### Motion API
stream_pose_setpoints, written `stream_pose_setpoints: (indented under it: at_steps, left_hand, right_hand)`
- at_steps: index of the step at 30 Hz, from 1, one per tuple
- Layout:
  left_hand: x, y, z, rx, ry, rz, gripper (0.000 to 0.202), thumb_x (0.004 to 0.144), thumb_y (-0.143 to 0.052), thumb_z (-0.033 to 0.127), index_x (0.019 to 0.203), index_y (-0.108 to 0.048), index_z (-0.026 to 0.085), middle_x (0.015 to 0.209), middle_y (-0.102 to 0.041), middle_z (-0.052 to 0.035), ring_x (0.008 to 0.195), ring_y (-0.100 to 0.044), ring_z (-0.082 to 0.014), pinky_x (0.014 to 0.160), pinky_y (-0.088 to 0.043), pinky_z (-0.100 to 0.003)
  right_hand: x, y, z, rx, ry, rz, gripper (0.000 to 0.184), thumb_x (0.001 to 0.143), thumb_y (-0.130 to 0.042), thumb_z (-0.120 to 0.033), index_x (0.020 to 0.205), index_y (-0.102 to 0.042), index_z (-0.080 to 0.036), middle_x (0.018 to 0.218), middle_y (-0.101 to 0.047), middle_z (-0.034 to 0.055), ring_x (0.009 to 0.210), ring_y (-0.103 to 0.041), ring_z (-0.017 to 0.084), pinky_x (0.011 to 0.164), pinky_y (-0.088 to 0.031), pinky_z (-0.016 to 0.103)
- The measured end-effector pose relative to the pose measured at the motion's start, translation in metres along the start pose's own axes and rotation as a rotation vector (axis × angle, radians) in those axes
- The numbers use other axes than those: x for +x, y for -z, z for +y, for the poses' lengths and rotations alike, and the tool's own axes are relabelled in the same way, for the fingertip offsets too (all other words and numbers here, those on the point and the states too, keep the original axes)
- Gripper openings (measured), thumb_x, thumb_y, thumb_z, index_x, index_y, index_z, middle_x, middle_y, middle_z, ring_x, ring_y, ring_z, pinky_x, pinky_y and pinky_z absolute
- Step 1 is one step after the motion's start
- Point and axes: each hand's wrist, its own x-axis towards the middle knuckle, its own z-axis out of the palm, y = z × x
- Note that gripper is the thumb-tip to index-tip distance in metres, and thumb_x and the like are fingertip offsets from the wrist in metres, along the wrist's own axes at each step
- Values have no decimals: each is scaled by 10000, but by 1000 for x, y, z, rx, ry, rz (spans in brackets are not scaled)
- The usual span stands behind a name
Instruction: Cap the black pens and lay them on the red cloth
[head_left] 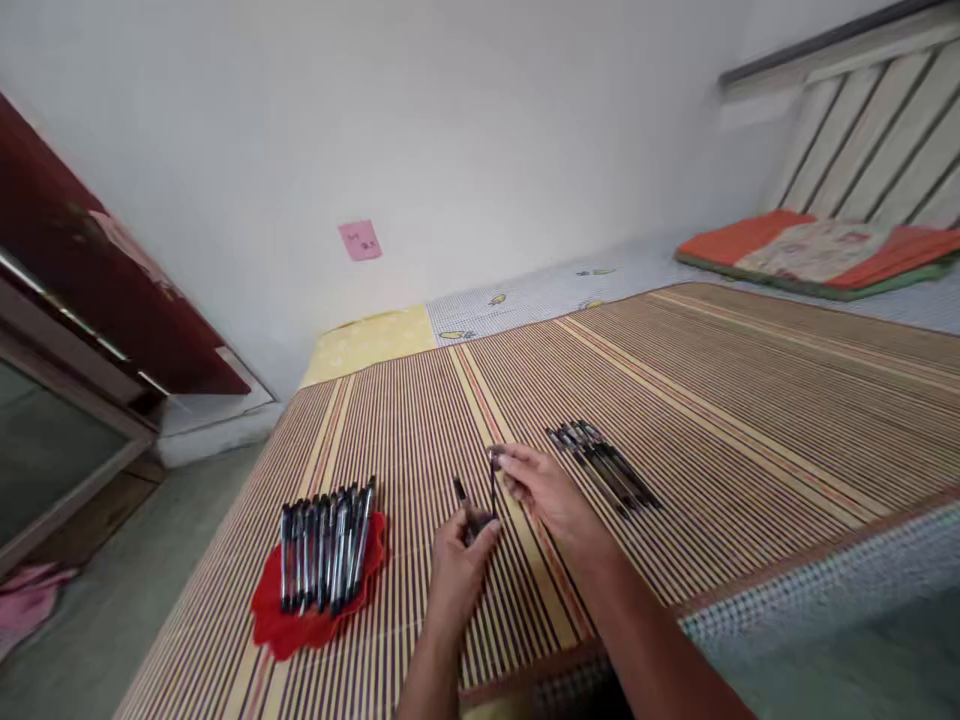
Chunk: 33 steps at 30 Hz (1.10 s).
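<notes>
Covering most of my view is a striped bamboo mat [750, 400] spread on a bed. A folded orange blanket [817, 250] lies at its far right corner. On the mat's near left, a red cloth [300, 615] holds a row of pens [326, 545]; a second pen group [604, 470] lies right of centre. Between them, my left hand [457, 570] grips a dark pen barrel [461, 495], and my right hand [544, 490] pinches a thin refill [493, 485] upright, just beside it.
</notes>
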Motion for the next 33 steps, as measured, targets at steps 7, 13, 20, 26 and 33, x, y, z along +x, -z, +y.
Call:
stream_pose_setpoints:
  at_steps: [7,13,20,26,33]
  left_hand:
    - [-3,-3,-4,-28,-14,-83,238,810,-695,377,746,-590,173,693,-547,17,674,-489,-149,641,-383,-255]
    - [-4,-4,-3,-9,-11,-40,246,793,-703,376,751,-566,177,667,-502,35,644,-450,-134,609,-358,-241]
    - [-6,-5,6,83,-72,-70,274,870,-619,431,757,-550,191,685,-506,29,666,-472,-153,630,-369,-253]
    - [-9,-2,16,198,-179,-135,414,1017,-361,473,898,-641,193,875,-643,-39,837,-580,-206,795,-429,-299]
    - [-10,-3,17,259,-175,-170,385,1022,-382,463,1069,-680,224,1007,-694,-46,952,-622,-222,838,-430,-313]
  right_hand:
    - [-4,5,-9,-37,60,-17,272,696,-796,-356,890,-765,-168,623,-578,-27,550,-457,86,515,-311,242]
    - [-7,4,-14,-51,47,-65,220,738,-778,-354,846,-727,-170,644,-617,-24,534,-478,72,513,-349,218]
    - [-6,4,-14,-124,75,-39,276,706,-801,-381,848,-695,-169,636,-666,-13,561,-594,108,551,-471,235]
    - [-8,9,-29,136,200,140,250,694,-836,-333,835,-698,-179,726,-691,-9,608,-617,95,625,-529,231]
    - [-12,13,-44,292,364,250,183,755,-814,-287,856,-688,-200,846,-703,2,715,-641,101,710,-561,245]
